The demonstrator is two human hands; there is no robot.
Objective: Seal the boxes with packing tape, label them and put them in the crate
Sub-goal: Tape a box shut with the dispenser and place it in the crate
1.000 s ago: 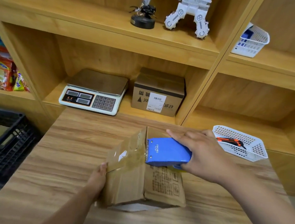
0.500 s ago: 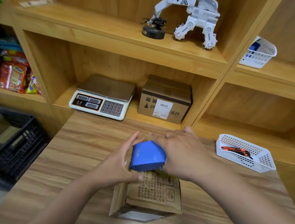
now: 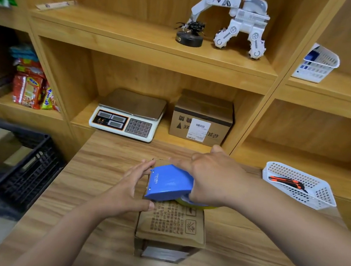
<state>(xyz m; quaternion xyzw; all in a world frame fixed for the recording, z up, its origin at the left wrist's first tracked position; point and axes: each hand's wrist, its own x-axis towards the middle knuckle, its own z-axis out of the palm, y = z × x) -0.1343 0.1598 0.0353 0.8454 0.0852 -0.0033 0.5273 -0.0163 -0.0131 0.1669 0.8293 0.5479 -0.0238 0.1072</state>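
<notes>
Close up, two bare hands work a blue tape dispenser (image 3: 168, 182) on a small cardboard box (image 3: 171, 222) that sits on a wooden table (image 3: 105, 165).

The box is in the middle of the table, near the viewer, with printed text on its top flap. The right hand (image 3: 213, 177) grips the back of the dispenser, which rests on the far part of the box top, and a yellowish tape roll shows beneath the palm. The left hand (image 3: 128, 190) lies against the left side of the box with straight, spread fingers, its thumb on the top edge just beside the dispenser. A black plastic crate (image 3: 20, 173) stands to the far left, below table level. On the shelf beyond are a weighing scale (image 3: 127, 116) and a labelled carton (image 3: 200, 122). A white basket (image 3: 298, 184) at the right holds an orange and black cutter (image 3: 286, 181).
</notes>
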